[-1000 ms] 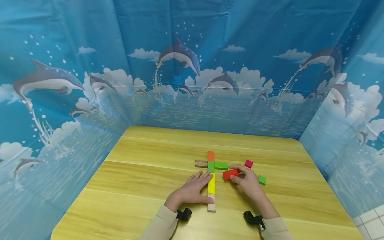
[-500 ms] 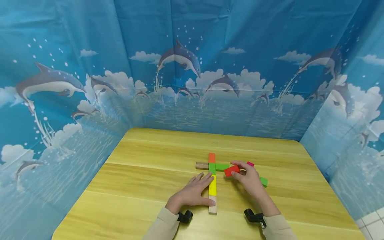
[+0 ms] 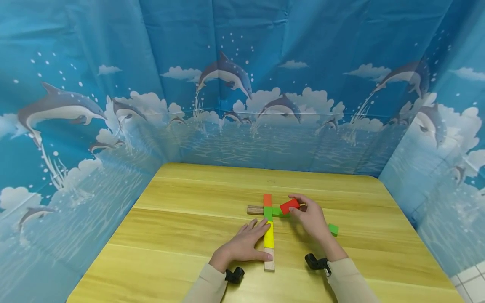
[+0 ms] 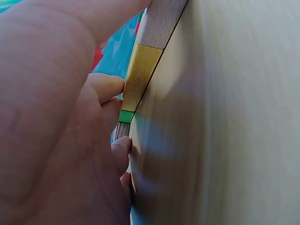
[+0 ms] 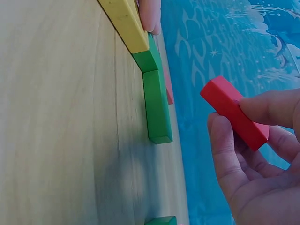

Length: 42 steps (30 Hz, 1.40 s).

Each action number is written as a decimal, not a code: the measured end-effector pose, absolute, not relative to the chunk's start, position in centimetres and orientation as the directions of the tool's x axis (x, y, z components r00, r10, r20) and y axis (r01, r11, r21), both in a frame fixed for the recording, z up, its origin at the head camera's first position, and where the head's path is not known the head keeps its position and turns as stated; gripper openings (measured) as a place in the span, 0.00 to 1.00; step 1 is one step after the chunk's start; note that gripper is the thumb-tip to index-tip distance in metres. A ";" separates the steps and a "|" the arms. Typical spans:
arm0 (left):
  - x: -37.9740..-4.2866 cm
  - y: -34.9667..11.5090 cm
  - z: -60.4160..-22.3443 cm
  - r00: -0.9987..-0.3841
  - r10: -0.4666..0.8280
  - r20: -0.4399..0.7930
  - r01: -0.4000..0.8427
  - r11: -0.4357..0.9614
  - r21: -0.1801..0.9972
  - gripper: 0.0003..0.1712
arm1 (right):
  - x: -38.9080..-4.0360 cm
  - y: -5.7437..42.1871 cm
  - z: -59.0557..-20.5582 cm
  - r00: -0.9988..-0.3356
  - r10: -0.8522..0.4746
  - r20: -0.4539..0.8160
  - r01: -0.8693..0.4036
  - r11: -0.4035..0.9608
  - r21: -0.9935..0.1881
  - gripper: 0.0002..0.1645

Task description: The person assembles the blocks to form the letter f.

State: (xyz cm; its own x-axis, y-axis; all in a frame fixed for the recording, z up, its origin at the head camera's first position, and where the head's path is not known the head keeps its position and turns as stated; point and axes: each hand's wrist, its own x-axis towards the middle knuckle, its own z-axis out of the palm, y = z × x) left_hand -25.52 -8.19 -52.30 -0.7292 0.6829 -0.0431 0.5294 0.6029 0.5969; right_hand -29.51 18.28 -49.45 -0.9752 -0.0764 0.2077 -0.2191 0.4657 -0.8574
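Wooden blocks form a cross on the table: an orange block (image 3: 267,199), a green block (image 3: 267,213), a yellow block (image 3: 269,240) and a pale wooden block (image 3: 269,266) in a line. Its side arms are a brown block (image 3: 255,209) and a longer green block (image 5: 157,105). My left hand (image 3: 242,245) rests over the line, fingertips at the yellow block and thumb on the pale one. Between thumb and fingers, my right hand (image 3: 312,221) pinches a red block (image 5: 234,111), raised above the table and overlapping the right green arm in the head view.
A loose green block (image 3: 333,229) lies on the table (image 3: 182,227) right of my right hand. Behind and along both sides hangs a blue dolphin-printed curtain (image 3: 235,139). Black wrist cameras (image 3: 235,275) sit at both cuffs.
My right hand has lifted the red block and carried it away from me, over the right green arm. It now covers the small magenta block seen earlier. The left hand stays in place.
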 end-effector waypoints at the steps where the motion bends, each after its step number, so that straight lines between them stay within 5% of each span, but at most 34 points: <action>1: -25.5 -8.2 -52.3 -0.730 0.682 -0.041 0.529 0.602 0.598 0.55 | -29.7 18.2 -49.4 -0.975 -0.078 0.210 -0.222 0.462 -0.859 0.24; 42: -25.6 -8.2 -52.2 -0.733 0.679 -0.044 0.528 0.608 0.593 0.54 | -39.9 17.1 -51.2 -0.997 -0.065 0.038 -0.064 0.482 -0.874 0.27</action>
State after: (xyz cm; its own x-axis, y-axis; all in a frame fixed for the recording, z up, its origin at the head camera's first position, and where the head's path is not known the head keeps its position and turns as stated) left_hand -25.62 -8.16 -52.17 -0.7326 0.6792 -0.0442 0.5277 0.6079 0.5933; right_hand -39.88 17.06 -51.24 -0.9972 -0.0647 0.0379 -0.0645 0.4820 -0.8738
